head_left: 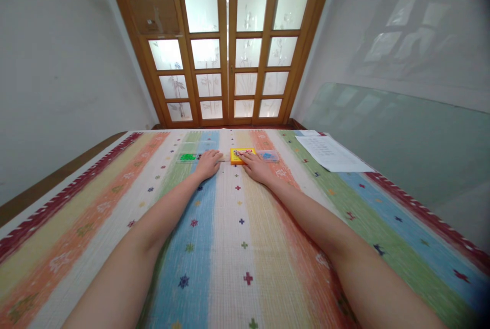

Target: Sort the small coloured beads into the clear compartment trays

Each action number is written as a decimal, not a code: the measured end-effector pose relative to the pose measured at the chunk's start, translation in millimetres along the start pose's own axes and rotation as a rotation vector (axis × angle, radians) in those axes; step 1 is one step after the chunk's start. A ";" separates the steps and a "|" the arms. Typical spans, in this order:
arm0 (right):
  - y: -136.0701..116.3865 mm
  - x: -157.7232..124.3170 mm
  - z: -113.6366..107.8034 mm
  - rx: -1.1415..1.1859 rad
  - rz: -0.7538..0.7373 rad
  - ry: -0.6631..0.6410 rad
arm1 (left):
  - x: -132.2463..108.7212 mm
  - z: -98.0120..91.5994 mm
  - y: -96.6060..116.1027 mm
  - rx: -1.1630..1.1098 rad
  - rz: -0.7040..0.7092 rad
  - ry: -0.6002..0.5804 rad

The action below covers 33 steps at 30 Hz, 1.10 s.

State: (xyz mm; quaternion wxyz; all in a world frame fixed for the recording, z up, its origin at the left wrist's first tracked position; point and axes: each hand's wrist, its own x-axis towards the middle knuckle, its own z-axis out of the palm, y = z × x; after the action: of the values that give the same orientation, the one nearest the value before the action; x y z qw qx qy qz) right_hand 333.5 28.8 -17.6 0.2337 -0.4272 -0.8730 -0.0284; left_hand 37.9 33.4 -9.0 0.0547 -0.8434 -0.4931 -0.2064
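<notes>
Both my arms stretch far forward over a striped, many-coloured tablecloth (237, 247). My left hand (207, 163) lies flat on the cloth with its fingers out, next to a clear case with green contents (187, 157). My right hand (255, 166) rests with its fingers on the near edge of a small yellow box (242, 155). Just right of that box lies a clear case with blue contents (268, 155). Neither hand grips anything.
A white printed sheet (329, 153) lies at the far right of the table. A glass pane (401, 140) leans along the right wall. Wooden doors with frosted glass panels (227, 48) stand behind the table's far edge.
</notes>
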 end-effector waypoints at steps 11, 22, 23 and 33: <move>-9.7 0.0 -10.2 -0.029 -0.026 0.031 | 1.2 2.8 6.7 -0.051 -0.061 0.095; -10.2 -1.2 -14.0 0.022 -0.021 0.027 | -23.8 -19.4 29.2 -0.106 0.123 -0.047; -10.1 -1.2 -14.4 0.021 -0.021 0.025 | -24.2 -18.8 28.9 -0.115 0.124 -0.055; -10.2 -1.8 -18.8 0.018 -0.014 0.024 | -36.1 -26.3 3.3 -0.079 0.018 -0.053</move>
State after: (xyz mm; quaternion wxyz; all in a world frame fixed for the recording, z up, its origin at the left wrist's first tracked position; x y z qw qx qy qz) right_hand 333.9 16.3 -0.1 0.2477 -0.4185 -0.8733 -0.0275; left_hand 17.5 -5.3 0.8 0.0104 -0.8545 -0.4781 -0.2029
